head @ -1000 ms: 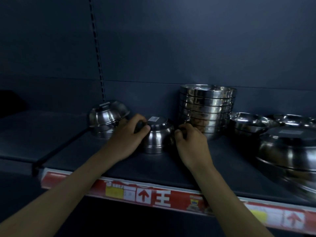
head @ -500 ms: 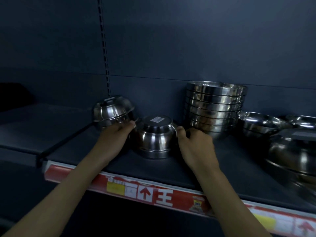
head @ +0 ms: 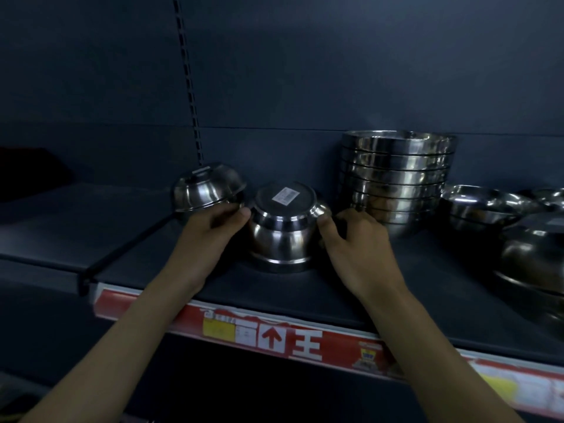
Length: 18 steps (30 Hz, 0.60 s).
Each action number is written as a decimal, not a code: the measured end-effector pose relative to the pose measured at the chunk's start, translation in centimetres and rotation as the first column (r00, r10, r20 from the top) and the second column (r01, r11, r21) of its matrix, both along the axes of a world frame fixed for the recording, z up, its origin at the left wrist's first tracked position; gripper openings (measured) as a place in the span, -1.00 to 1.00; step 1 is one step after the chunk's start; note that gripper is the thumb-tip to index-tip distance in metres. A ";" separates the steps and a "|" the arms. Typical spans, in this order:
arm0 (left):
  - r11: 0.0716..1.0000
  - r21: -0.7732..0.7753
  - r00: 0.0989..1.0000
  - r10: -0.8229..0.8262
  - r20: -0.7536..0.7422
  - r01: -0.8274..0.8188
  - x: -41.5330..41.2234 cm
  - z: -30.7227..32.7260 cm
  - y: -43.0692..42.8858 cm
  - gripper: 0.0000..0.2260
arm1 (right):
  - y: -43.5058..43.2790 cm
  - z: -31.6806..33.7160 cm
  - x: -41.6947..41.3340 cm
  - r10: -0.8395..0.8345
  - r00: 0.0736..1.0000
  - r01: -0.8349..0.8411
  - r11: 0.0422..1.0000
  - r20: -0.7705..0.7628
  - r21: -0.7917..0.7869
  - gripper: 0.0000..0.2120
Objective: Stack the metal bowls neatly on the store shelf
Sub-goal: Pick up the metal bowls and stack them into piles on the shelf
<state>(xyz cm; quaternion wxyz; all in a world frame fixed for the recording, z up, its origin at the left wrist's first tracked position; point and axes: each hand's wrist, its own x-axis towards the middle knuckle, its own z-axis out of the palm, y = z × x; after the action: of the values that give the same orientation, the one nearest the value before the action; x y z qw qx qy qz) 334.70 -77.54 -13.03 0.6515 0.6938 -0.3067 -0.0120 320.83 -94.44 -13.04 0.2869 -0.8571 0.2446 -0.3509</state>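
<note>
Head: left hand [head: 207, 236], right hand [head: 357, 248] curl fingers [head: 325, 228] round inverted bowl [head: 282, 233].

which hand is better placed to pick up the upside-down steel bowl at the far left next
Probably the left hand: it lies beside that upside-down steel bowl, while the right hand is beyond the barcode-labelled inverted steel bowl.

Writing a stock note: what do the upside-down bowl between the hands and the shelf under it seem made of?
The upside-down bowl looks like polished stainless steel: mirror-bright with sharp reflections, a paper barcode sticker on its base. The shelf looks like dark matt-painted metal or board; its dull surface leaves that open.
</note>
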 end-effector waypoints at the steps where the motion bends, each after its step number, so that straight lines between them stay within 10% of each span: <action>1: 1.000 -0.024 1.000 -0.002 0.015 0.002 -0.1 0.1 0.0 -0.91 | 0.1 0.1 -0.1 0.011 1.000 -0.010 1.000 0.026 -0.019 -0.64; 18: 0.961 -0.256 0.989 -0.074 0.129 0.106 0.4 -0.2 0.7 -0.41 | 0.5 0.2 -0.2 0.175 0.962 -0.158 0.983 0.211 -0.099 -0.21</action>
<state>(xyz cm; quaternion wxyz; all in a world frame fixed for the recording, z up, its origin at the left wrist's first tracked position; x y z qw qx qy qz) 335.06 -76.84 -13.25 0.7169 0.5864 -0.3749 0.0403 320.65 -93.93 -12.88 0.3055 -0.8419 0.1242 -0.4272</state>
